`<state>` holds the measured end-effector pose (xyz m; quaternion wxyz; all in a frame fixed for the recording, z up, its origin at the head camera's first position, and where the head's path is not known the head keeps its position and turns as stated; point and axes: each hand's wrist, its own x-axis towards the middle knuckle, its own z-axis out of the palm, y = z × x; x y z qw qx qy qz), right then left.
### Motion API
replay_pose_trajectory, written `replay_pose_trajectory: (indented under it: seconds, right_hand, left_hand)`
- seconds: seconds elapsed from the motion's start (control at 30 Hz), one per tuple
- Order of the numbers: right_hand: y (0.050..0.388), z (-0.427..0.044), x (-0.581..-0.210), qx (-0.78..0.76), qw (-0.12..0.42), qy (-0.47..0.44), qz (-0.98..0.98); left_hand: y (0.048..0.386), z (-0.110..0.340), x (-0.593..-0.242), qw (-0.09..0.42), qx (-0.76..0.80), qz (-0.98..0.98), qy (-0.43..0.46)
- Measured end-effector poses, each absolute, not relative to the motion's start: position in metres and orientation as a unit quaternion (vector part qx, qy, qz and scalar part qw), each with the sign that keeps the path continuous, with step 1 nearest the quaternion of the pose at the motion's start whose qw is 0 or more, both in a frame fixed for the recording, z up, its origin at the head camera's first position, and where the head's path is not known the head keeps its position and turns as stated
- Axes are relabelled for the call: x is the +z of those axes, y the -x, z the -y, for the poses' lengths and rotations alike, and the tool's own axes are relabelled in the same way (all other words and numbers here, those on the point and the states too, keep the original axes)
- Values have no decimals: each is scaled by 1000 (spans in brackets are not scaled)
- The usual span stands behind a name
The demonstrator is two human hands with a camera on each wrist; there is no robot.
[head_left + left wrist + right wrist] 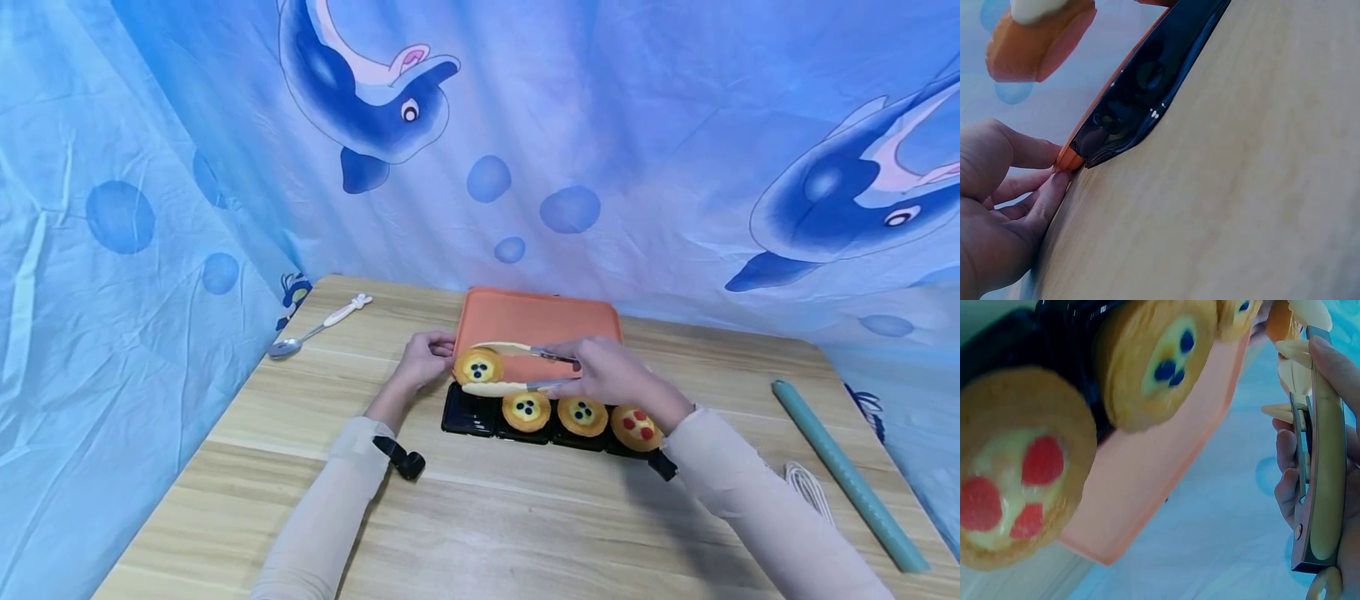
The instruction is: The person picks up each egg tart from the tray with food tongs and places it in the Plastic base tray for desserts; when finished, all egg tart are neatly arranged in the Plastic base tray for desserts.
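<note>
My right hand (pixel 618 371) grips tongs (pixel 1329 475) with cream tips and a cream-sided metal handle. Between the tips is a tart (pixel 478 365) with blue berries, held in the air near the orange tray's left front corner. My left hand (pixel 423 360) pinches that corner of the orange tray (pixel 540 312) between thumb and fingers, as the left wrist view shows. In front of it lies a black sectioned tray (pixel 470 412), its leftmost section bare. Two blue-berry tarts (pixel 527 412) and a red-topped tart (pixel 636 427) sit in the other sections.
A spoon (pixel 318 327) with a white handle lies at the left of the wooden table (pixel 517 533). On the right are a long teal rod (pixel 847 475) and a coiled white cord (pixel 808 492). A blue dolphin-print curtain (pixel 630 142) hangs behind.
</note>
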<state>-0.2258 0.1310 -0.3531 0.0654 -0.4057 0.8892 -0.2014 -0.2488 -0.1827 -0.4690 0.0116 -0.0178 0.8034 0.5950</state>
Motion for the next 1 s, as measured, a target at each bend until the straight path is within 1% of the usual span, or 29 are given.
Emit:
replay_pose_trajectory:
  seconds: [0.13,0.3,0.47,1.0]
  right_hand:
    - [217,-128,-354,-195,61,419,-885]
    - [211,-125,-357,-198,76,422,-881]
    - [211,-121,-357,-187,85,418,-885]
    - [210,-113,-357,-137,94,418,-893]
  left_hand:
    - [248,183,-470,14,596,-803,24]
    - [248,185,-471,22,606,-795,27]
    - [249,186,-469,26,601,-798,31]
    - [248,183,-469,13,594,-804,27]
